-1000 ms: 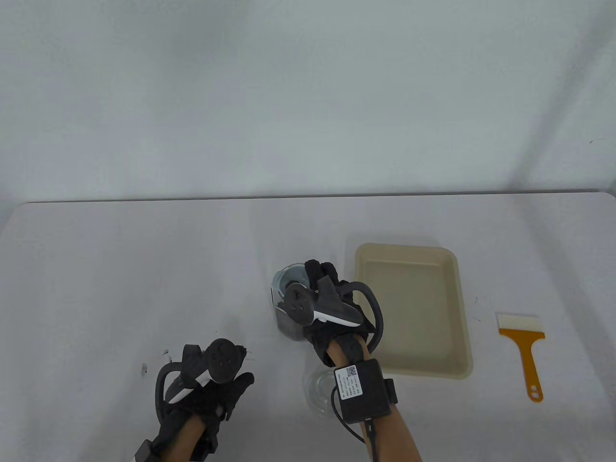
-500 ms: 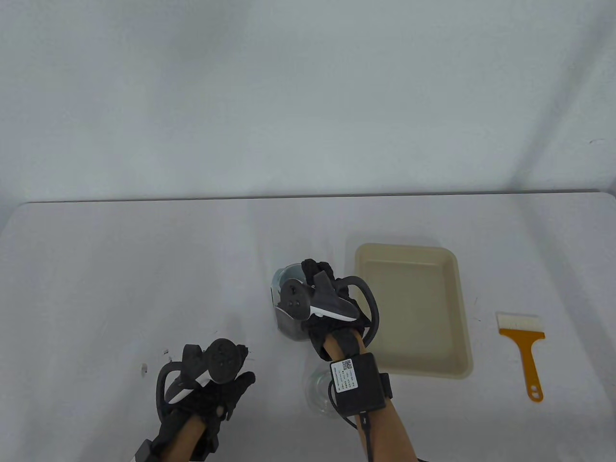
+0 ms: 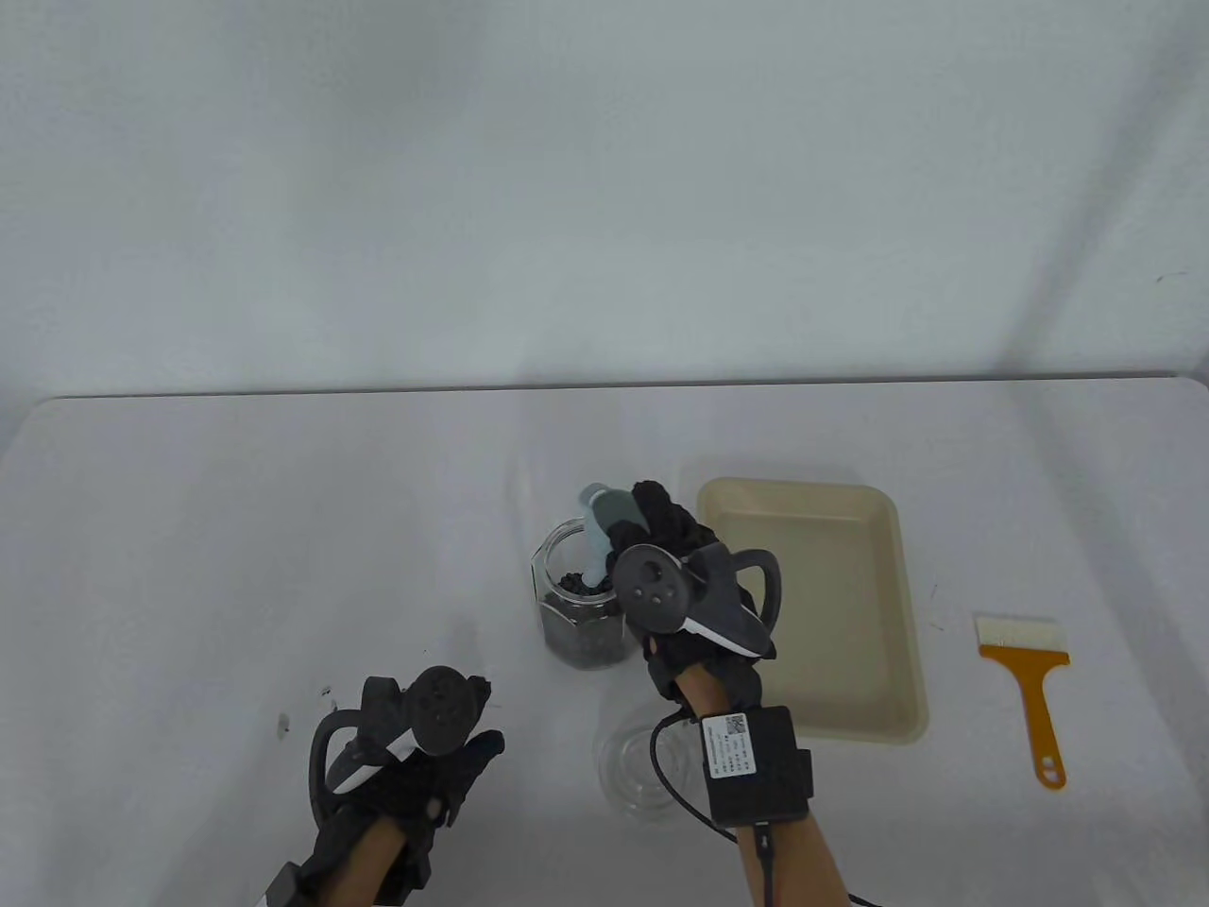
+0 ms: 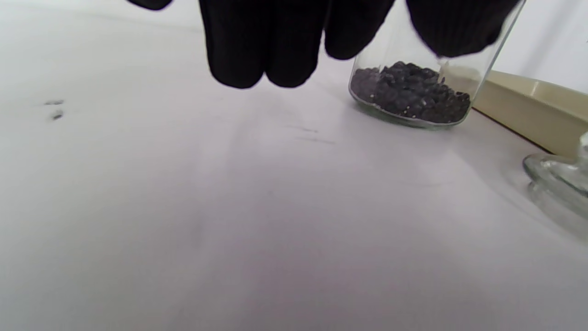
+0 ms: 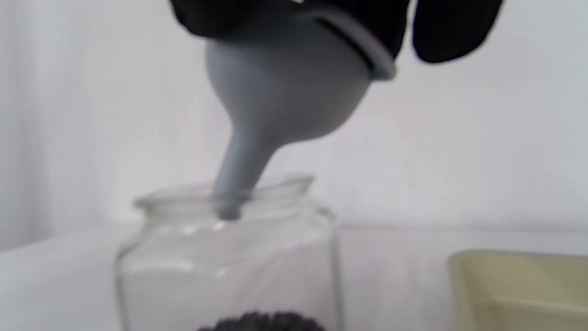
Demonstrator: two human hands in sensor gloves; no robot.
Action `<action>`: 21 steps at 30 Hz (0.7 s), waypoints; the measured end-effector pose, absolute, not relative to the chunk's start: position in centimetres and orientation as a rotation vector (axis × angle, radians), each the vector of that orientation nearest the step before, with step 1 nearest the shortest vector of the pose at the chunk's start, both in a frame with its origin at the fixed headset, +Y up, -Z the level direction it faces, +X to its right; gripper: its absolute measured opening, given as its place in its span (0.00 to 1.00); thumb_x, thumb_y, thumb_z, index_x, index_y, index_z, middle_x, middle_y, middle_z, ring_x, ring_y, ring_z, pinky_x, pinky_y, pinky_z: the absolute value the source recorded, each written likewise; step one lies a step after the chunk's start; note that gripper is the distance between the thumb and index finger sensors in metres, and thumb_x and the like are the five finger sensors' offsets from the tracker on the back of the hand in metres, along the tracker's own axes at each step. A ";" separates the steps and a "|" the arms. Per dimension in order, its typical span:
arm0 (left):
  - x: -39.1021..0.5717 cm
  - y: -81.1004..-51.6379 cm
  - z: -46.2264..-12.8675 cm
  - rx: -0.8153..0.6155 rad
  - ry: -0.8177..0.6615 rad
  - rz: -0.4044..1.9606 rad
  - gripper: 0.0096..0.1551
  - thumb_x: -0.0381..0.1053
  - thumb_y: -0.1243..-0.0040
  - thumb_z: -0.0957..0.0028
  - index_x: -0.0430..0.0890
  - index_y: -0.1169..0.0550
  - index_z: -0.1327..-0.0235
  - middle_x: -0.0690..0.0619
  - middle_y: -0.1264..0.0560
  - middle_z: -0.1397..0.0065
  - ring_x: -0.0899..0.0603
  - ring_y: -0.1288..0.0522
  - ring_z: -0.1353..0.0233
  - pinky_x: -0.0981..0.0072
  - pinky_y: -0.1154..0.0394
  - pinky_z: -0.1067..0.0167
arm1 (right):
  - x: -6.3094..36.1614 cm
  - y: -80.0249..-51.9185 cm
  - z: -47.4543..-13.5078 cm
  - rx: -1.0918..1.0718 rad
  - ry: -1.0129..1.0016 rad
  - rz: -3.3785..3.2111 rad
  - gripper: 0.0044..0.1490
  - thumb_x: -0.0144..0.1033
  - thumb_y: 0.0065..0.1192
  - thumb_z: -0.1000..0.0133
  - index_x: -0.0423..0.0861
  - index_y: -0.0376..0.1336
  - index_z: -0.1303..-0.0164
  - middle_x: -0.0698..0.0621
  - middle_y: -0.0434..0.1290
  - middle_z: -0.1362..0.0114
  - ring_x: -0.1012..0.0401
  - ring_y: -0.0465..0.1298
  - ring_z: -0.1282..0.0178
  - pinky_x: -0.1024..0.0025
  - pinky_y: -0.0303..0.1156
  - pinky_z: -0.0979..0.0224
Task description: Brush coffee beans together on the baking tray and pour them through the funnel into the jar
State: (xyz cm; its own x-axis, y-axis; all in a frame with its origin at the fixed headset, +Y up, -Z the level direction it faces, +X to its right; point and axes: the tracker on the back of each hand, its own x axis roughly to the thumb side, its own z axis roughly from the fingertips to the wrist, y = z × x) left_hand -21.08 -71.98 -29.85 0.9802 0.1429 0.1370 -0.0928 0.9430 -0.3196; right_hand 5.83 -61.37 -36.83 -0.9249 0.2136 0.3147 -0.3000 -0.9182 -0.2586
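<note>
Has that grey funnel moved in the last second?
Yes. The right hand has lifted the funnel and tilted it toward the baking tray; its spout is only just inside the jar mouth.

You are working at a white table whose far edge runs along a pale wall. On it, near the middle, stands a glass jar with dark coffee beans heaped in its bottom. Just to the jar's right lies a beige baking tray, its long side running away from you. Well apart from the tray, farther right, a brush with an orange handle and pale bristles lies flat, bristles toward the wall. Nearer to you than the jar, a clear glass lid rests on the tabletop. To your left, a few small dark marks dot the surface.
</note>
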 end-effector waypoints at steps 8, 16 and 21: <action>-21.2 -72.1 -29.8 -0.317 -0.141 0.110 0.42 0.70 0.50 0.51 0.55 0.37 0.23 0.49 0.30 0.22 0.39 0.27 0.23 0.28 0.45 0.26 | 16.4 -63.5 -35.3 0.011 -0.485 2.753 0.25 0.38 0.58 0.47 0.40 0.67 0.43 0.33 0.63 0.25 0.48 0.80 0.37 0.39 0.65 0.32; -21.0 -72.2 -29.8 -0.325 -0.148 0.097 0.42 0.70 0.50 0.51 0.55 0.37 0.23 0.49 0.30 0.22 0.39 0.27 0.23 0.28 0.45 0.26 | 22.7 -69.8 -34.7 -0.260 -0.218 2.599 0.26 0.38 0.58 0.47 0.39 0.67 0.44 0.33 0.64 0.26 0.48 0.80 0.37 0.36 0.62 0.31; -21.1 -72.2 -29.8 -0.327 -0.146 0.099 0.42 0.70 0.50 0.52 0.55 0.37 0.23 0.49 0.30 0.22 0.39 0.27 0.23 0.28 0.45 0.26 | 23.6 -72.5 -34.9 -0.326 -0.124 2.535 0.26 0.38 0.59 0.48 0.38 0.68 0.44 0.35 0.67 0.27 0.50 0.82 0.40 0.35 0.58 0.31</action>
State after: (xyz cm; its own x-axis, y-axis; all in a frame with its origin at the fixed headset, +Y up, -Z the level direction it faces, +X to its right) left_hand -21.07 -72.19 -29.76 0.9847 0.1201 0.1263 -0.0730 0.9423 -0.3266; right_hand 23.63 -72.48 -34.89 -0.8052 0.5566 -0.2045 -0.5339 -0.8306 -0.1583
